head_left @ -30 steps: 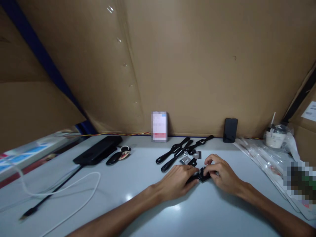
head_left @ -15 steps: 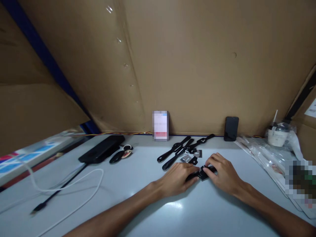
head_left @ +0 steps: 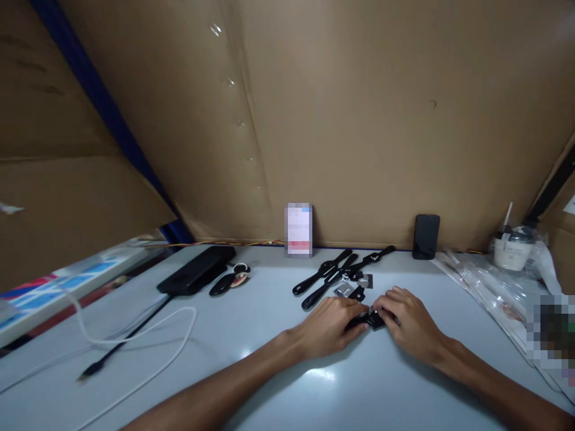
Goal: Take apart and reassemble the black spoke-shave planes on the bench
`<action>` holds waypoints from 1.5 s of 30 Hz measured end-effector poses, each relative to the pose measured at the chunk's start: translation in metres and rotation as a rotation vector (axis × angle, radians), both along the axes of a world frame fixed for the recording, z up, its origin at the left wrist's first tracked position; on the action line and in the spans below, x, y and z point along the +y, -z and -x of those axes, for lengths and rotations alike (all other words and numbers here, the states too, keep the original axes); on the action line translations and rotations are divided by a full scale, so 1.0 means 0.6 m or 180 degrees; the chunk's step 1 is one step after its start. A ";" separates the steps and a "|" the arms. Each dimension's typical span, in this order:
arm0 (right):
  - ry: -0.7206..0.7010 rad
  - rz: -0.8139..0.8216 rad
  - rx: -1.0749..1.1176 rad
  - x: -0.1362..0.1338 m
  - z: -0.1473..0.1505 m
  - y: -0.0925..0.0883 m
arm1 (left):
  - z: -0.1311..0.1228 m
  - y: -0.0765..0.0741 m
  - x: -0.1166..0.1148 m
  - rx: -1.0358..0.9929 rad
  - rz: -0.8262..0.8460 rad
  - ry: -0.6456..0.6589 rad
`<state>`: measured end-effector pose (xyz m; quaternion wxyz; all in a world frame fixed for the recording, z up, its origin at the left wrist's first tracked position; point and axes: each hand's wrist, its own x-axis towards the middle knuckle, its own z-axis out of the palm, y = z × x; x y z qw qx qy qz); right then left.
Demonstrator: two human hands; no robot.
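Note:
A black spokeshave body lies low over the table between my hands. My left hand is closed around its left handle. The fingers of my right hand are bent together at its middle, beside a small silvery glint; what they pinch is hidden, and so is the right handle. Just beyond my hands are loose silvery blades and a small black plate with a hole. Behind these lie several more black spokeshave bodies, partly crossing each other.
Against the cardboard wall lean a lit phone and a dark phone. Leftward are a black power bank, keys and a white cable. Plastic packages and a cup are at right.
The view has shifted slightly, so everything sits a little further right. My right fingers have drawn back a bit from the middle of the spokeshave, uncovering more of it. My left hand keeps its hold.

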<state>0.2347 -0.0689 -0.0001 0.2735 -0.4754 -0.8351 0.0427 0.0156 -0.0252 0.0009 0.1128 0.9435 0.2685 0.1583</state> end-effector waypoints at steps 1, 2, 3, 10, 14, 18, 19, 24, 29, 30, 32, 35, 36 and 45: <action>-0.0047 -0.0020 0.0038 0.000 0.000 0.001 | 0.000 -0.001 0.000 0.0014 -0.0001 -0.0014; -0.0090 -0.0038 0.0104 -0.001 0.000 0.003 | 0.000 -0.001 0.000 0.0027 0.0001 -0.0022; -0.0118 -0.0046 0.0181 -0.001 0.001 0.003 | 0.000 -0.002 0.000 0.0040 0.0004 -0.0027; 0.0240 0.0138 0.0288 0.000 0.001 0.002 | 0.000 -0.002 0.000 0.0140 -0.0013 -0.0055; -0.0049 0.0043 0.0324 0.001 -0.004 0.004 | -0.001 -0.005 -0.001 0.0113 0.0015 -0.0048; -0.0064 -0.0179 0.0260 -0.001 -0.008 0.002 | -0.002 -0.003 -0.001 0.0103 0.0036 -0.0028; -0.0007 -0.0215 0.0204 -0.001 -0.009 0.001 | -0.001 -0.002 0.000 0.0083 0.0039 -0.0033; 0.0290 -0.0339 -0.0220 -0.003 -0.008 -0.007 | 0.000 0.004 0.003 0.0062 0.0036 -0.0053; 0.0414 -0.0323 -0.0272 -0.008 0.000 -0.009 | 0.001 0.003 0.002 0.0033 0.0058 0.0004; 0.0327 -0.0263 -0.0182 -0.009 0.001 -0.009 | 0.001 0.002 0.002 0.0042 0.0076 -0.0009; 0.0087 -0.0111 0.0050 -0.008 0.001 -0.007 | 0.001 0.001 0.002 0.0068 0.0107 -0.0015; -0.0010 0.0011 0.0185 -0.004 -0.004 -0.007 | 0.003 0.003 0.003 -0.0015 0.0122 0.0011; 0.0055 -0.0005 0.0135 -0.002 -0.006 -0.008 | 0.003 0.004 0.004 -0.0067 0.0123 0.0021; -0.0047 -0.0105 0.0045 -0.004 -0.005 -0.007 | 0.002 0.002 0.003 0.0050 0.0103 -0.0015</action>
